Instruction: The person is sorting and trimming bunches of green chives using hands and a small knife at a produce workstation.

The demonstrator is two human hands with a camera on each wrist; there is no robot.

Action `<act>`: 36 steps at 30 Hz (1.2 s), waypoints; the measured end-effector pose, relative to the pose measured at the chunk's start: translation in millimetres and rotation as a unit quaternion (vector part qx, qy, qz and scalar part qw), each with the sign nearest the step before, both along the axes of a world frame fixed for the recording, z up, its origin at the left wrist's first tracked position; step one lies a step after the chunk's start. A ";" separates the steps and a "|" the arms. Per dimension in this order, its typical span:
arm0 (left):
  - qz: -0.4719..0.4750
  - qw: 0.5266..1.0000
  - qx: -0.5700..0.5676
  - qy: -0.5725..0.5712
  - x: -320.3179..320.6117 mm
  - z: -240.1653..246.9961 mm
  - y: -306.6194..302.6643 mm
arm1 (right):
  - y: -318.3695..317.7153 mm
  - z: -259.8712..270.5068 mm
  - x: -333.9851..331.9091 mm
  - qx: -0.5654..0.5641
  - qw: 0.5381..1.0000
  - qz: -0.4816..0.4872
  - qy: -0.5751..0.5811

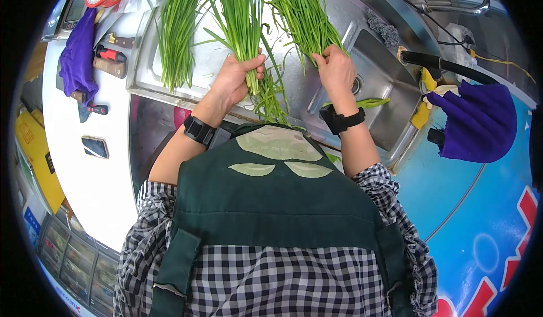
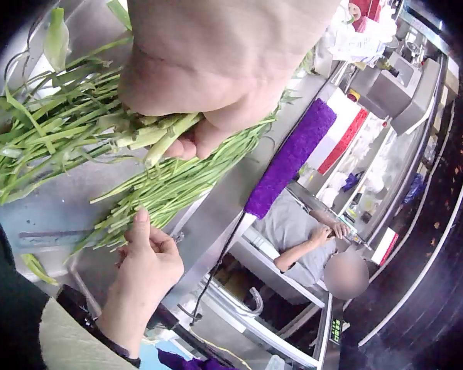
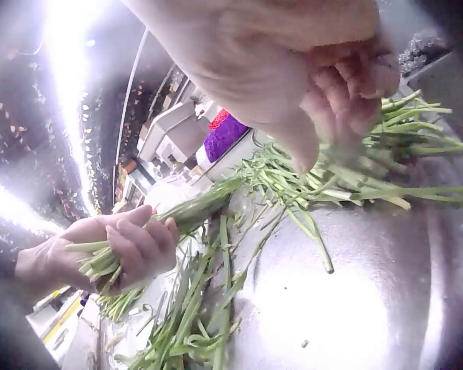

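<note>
My left hand [image 1: 240, 75] grips a bunch of long green stalks [image 1: 235, 20] near the cut ends, which stick out below the fist. In the right wrist view, this hand [image 3: 139, 247] has its fingers curled round the pale ends. My right hand [image 1: 337, 71] is at the lower end of another bunch [image 1: 300, 17], fingers bent and thumb apart from them. The left wrist view shows its thumb [image 2: 141, 223] by the stalk ends. A third bunch [image 1: 180, 40] lies to the left, and loose leafy pieces [image 1: 271, 99] lie below my left hand.
The metal sink [image 1: 390, 113] on the right holds a green piece [image 1: 370, 102]; a tap [image 1: 452, 6] stands behind. Knives [image 1: 110, 67], a purple cloth [image 1: 79, 54] and a phone [image 1: 95, 147] lie on the left. Another purple cloth [image 1: 478, 122] lies right. A person [image 2: 301, 239] is across the counter.
</note>
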State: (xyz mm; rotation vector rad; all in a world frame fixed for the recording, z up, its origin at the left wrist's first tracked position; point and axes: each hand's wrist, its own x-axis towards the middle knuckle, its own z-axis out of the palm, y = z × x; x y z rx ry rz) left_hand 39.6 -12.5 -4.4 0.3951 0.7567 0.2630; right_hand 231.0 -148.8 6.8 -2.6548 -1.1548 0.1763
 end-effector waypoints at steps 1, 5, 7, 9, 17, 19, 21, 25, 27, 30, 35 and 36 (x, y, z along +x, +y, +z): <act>0.001 1.000 -0.006 0.008 0.2 -0.2 -0.1 | -1.5 -6.1 3.0 0.000 1.000 0.000 0.000; -0.018 1.000 -0.003 0.023 0.7 1.9 -0.9 | -1.0 -0.1 2.9 0.102 0.948 -0.066 0.293; -0.021 1.000 -0.006 0.018 0.0 0.6 -0.9 | 0.6 13.3 -6.7 0.156 0.855 -0.124 0.480; -0.026 1.000 -0.008 0.012 1.1 0.9 -2.1 | 0.5 20.2 -17.2 0.145 0.848 -0.108 0.498; -0.040 0.999 0.015 0.028 9.3 0.8 -5.2 | -0.2 7.3 -33.7 0.124 0.864 -0.077 0.481; -0.034 0.998 0.006 0.053 13.0 2.8 -4.3 | 1.3 7.6 -31.4 0.126 0.848 -0.091 0.506; -0.050 0.996 0.041 0.062 13.7 2.8 -8.0 | -1.8 8.7 -32.0 0.162 0.785 -0.119 0.586; -0.061 0.994 0.040 0.081 20.2 -0.8 -12.5 | -2.7 16.1 -35.3 0.159 0.781 -0.116 0.593; -0.082 0.993 0.052 0.061 21.8 -4.4 -14.8 | -2.8 17.2 -37.9 0.136 0.772 -0.094 0.613; -0.064 0.996 0.032 0.060 24.4 -5.1 -17.2 | -4.0 19.3 -40.9 0.135 0.788 -0.099 0.593; -0.031 0.998 0.028 0.055 16.2 2.9 -10.7 | -15.6 11.0 -28.3 0.032 0.880 -0.109 0.461; -0.023 0.998 0.020 0.052 13.3 4.4 -9.9 | -16.4 11.6 -26.7 -0.087 0.916 -0.067 0.386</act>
